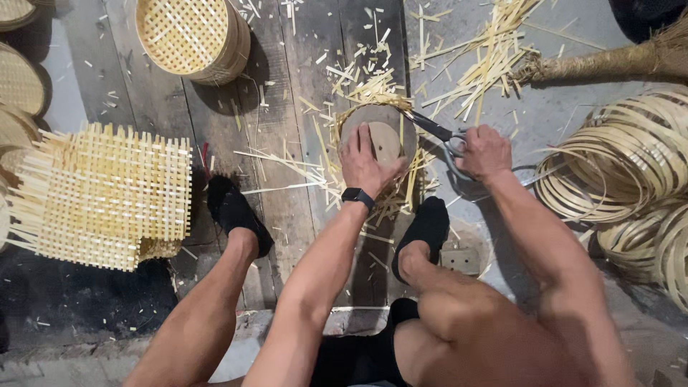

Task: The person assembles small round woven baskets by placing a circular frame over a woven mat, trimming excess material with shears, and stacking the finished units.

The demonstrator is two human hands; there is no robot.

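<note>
Here the left hand (367,159) lies flat with its fingers spread on a round wooden disc (388,136), pressing it down onto a woven bamboo mat whose strip ends (373,92) stick out past the disc's far edge; the flat palm looks meant to pin both against the plank floor (287,86) so neither can slide. The right hand (486,150) is closed through the loops of a pair of scissors (438,136), which lie just right of the disc. Their long axis runs from the handles at the lower right up and to the left, with the dark blades pointing at the disc's right rim, where the strips overhang (a sensible angle for following the round edge, I judge). Whether the blades stand apart or together is too small to tell. Cut slivers (473,50) litter the floor beyond. Well apart to the left rests a stack of square woven mats (107,193), with a round woven tray (190,36) farther off, and coiled bamboo hoops (623,158) lie at the right.
</note>
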